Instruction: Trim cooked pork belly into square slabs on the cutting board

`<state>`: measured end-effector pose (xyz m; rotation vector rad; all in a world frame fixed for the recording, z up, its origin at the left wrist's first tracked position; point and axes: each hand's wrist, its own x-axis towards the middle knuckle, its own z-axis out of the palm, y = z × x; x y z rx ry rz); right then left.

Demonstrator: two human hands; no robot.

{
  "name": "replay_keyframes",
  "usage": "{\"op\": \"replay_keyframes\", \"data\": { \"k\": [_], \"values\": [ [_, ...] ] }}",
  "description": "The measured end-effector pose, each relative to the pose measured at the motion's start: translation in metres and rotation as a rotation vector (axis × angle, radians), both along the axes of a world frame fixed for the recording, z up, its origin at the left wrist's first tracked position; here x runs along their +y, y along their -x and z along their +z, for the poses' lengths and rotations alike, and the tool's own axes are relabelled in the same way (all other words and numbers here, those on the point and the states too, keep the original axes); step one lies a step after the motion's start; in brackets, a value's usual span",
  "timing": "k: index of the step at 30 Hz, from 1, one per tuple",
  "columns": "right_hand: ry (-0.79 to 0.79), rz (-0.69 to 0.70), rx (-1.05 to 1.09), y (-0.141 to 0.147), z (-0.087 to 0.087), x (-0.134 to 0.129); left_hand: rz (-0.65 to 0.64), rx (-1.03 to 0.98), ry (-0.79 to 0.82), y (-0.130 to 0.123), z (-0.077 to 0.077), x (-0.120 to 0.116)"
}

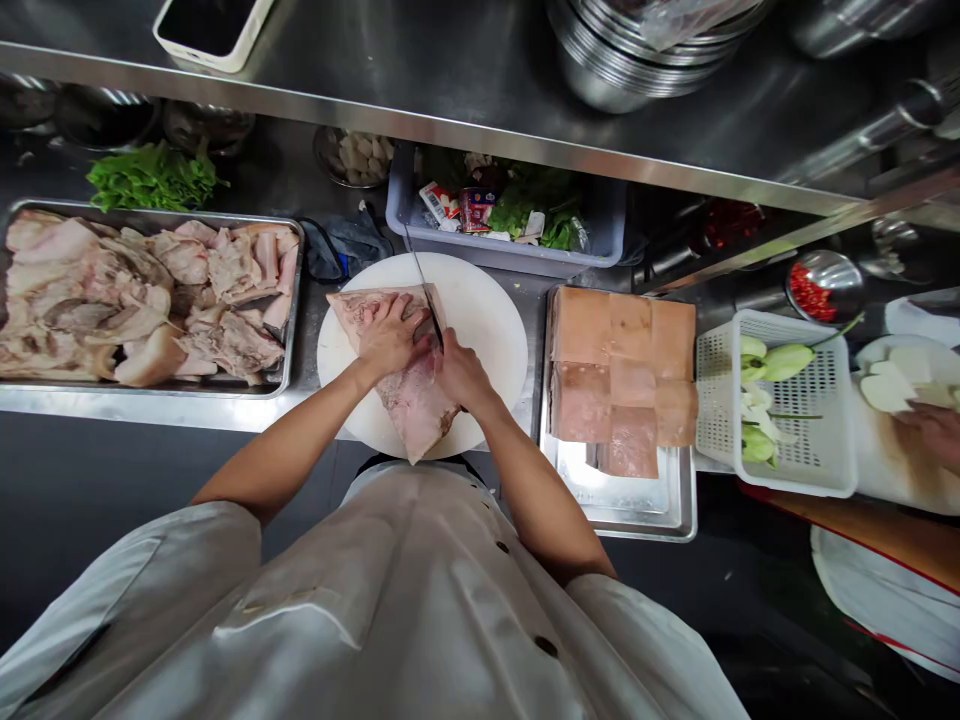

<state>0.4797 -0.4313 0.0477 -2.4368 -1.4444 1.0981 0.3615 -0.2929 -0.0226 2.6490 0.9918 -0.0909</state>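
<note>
A slab of pale pork [414, 400] lies across the round white cutting board [495, 300] in front of me. My left hand [391, 335] rests flat on the meat with its fingers spread. My right hand [459, 370] is closed around the dark handle of a kitchen knife [429, 290]. The knife's narrow blade points away from me, beside my left fingertips and along the meat's right side. Whether its edge is in the meat I cannot tell.
On the left stands a metal tray [294, 330] of cooked pork pieces. A tray [637, 500] of square-cut pork slabs sits right, beside a white basket [840, 440] with green vegetables. Behind the board is a grey bin [510, 255]. A metal shelf [450, 90] overhangs the back. A co-worker's hand [934, 430] shows far right.
</note>
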Motion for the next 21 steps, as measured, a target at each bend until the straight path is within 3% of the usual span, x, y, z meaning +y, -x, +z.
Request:
{"op": "replay_keyframes", "data": {
  "k": [3, 8, 10, 15, 21],
  "values": [
    [0.006, -0.005, -0.006, 0.003, -0.001, -0.001, 0.007, 0.01, 0.007, -0.001, 0.002, -0.002],
    [0.155, 0.005, 0.025, 0.022, 0.027, -0.088, 0.029, 0.0, 0.003, -0.001, 0.003, -0.005],
    [0.198, 0.004, 0.019, 0.025, 0.035, -0.106, 0.032, -0.015, 0.003, -0.001, 0.003, -0.003],
    [0.156, 0.005, 0.01, 0.022, 0.043, -0.115, 0.048, -0.073, 0.016, 0.004, 0.005, -0.004],
    [0.116, 0.04, 0.08, 0.023, 0.036, -0.113, 0.051, -0.084, 0.009, 0.015, 0.013, -0.053]
  ]
}}
